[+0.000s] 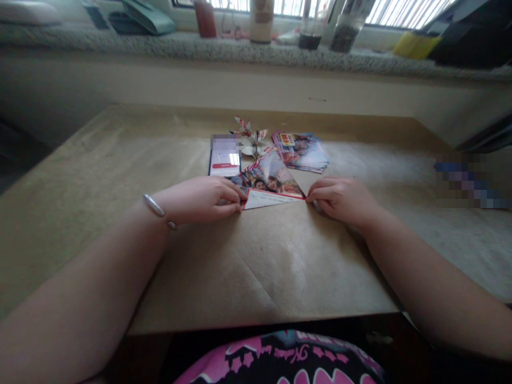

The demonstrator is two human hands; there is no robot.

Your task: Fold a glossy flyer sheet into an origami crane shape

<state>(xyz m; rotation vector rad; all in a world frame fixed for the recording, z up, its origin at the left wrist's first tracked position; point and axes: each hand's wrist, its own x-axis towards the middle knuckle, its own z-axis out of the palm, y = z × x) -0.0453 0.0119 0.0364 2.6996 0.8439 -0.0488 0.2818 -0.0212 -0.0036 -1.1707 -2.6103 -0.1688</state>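
A folded printed paper sheet (276,178) lies on the table in front of me, with a photo print on its upper part and a white, red-edged flap along its near side. My left hand (210,198) pinches the left end of that flap, thumb and fingers closed. At the opposite end, my right hand (338,198) pinches the right corner between fingertips. Just behind the sheet stands a folded paper flower (253,143) with pointed petals. A smartphone (225,160) with a lit screen lies beyond my left hand.
A stack of printed flyers (306,152) sits behind the sheet to the right. The table (256,256) has a tan covering with a crease. Bottles and jars (262,21) line the stone windowsill (180,47) at the back. A blurred blue item (466,184) lies far right.
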